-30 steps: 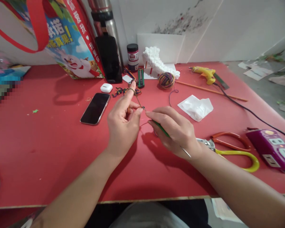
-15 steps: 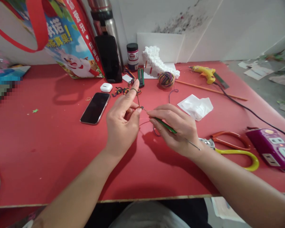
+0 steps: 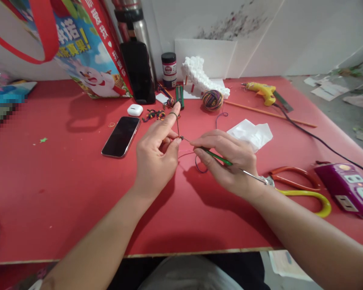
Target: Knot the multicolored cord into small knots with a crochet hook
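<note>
My left hand (image 3: pixel 157 155) pinches a small dark piece of crochet (image 3: pixel 182 138) between thumb and fingers. Dark yarn (image 3: pixel 178 125) runs up from it and loops round the raised index finger. My right hand (image 3: pixel 226 161) grips a crochet hook (image 3: pixel 219 157) with a green handle and metal shafts. The hook's thin tip reaches left to the crochet piece; whether it sits inside a loop is too small to tell. A multicoloured yarn ball (image 3: pixel 212 100) lies beyond the hands, and a loose strand curls on the table below them.
Around the red table (image 3: pixel 78 213) lie a phone (image 3: pixel 121 137), an earbud case (image 3: pixel 135 110), crumpled tissue (image 3: pixel 251 135), a yellow glue gun (image 3: pixel 261 92) and its cord. Pliers (image 3: pixel 305 197) and a purple power socket (image 3: pixel 346 187) are right. A bag (image 3: pixel 87 48) and steel flask (image 3: pixel 145 30) stand at the back.
My right hand has shifted slightly right, and the hook's rear shaft now points more to the right. My left hand keeps its hold on the crochet piece.
</note>
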The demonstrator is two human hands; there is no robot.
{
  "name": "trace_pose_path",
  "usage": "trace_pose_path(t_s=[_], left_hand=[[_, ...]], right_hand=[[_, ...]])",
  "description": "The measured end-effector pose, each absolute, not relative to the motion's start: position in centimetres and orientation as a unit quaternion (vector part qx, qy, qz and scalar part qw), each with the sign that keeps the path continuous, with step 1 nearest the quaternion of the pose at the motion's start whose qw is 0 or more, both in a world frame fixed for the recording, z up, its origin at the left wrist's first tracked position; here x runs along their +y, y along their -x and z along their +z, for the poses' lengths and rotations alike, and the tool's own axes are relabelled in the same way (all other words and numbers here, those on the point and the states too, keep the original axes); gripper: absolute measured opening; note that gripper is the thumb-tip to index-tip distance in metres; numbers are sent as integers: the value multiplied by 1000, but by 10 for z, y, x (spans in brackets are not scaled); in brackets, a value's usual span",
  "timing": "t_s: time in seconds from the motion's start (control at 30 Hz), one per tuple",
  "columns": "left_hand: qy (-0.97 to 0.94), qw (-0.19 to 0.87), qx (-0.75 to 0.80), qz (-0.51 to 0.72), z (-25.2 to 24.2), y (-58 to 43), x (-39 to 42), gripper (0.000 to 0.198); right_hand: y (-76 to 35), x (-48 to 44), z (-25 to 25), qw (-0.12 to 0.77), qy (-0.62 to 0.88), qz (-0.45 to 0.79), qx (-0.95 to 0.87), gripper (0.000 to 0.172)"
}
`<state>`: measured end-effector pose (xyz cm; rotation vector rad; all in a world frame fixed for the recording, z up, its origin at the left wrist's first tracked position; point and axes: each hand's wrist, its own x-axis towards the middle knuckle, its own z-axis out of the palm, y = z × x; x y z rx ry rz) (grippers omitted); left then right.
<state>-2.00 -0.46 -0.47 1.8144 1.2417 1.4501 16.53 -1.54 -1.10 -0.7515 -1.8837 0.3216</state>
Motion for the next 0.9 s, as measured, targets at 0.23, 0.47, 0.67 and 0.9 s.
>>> trace_pose_path(t_s=[0.23,0.47,0.67,0.9], left_hand=[[-667,251,457,533,-3,19,-4,52],[-700,226,449,508,-3,21,-4,57],[-716,259,423,492,-5,23,-2,65],[-681,393,410,461,2,27,0,65]], right_hand=[[-165,-15,-12,521,310,137,-784,13],[-165,-14,-10,528,336,176,-760,11],[-173,-12,-1,506,359,263,-739,12],[-184,-4,1,496,388,444,-637,16]])
